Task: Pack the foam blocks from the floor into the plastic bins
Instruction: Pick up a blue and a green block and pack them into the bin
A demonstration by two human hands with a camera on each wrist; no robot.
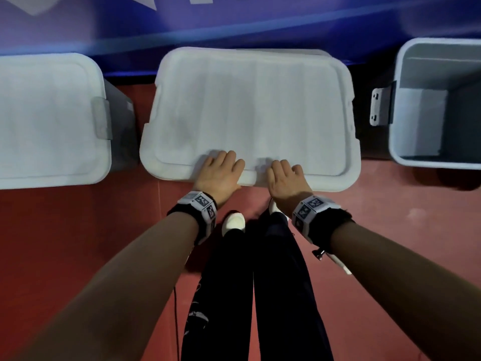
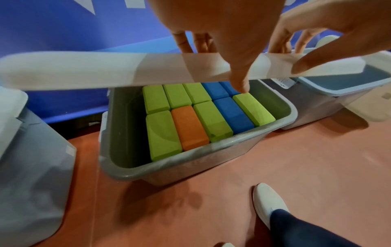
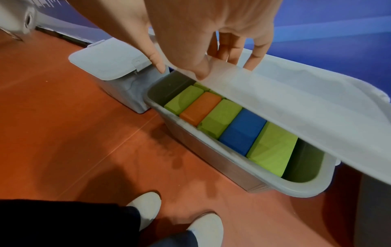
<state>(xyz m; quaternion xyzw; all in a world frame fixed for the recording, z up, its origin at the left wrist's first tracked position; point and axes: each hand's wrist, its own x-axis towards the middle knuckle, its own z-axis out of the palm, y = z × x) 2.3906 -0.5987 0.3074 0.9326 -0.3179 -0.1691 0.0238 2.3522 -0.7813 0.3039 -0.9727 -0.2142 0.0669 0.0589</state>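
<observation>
A white translucent lid hovers over the middle grey bin. My left hand and right hand grip its near edge side by side, fingers on top and thumbs under the rim. In the wrist views the lid's near edge stands raised above the bin rim. Inside lie several foam blocks packed in rows: green ones, an orange one and blue ones. From the head view the lid hides the bin and blocks.
A lidded bin stands to the left and an open, empty grey bin to the right, its latch hanging out. A blue wall panel runs behind. My white shoes stand on the red floor close to the middle bin.
</observation>
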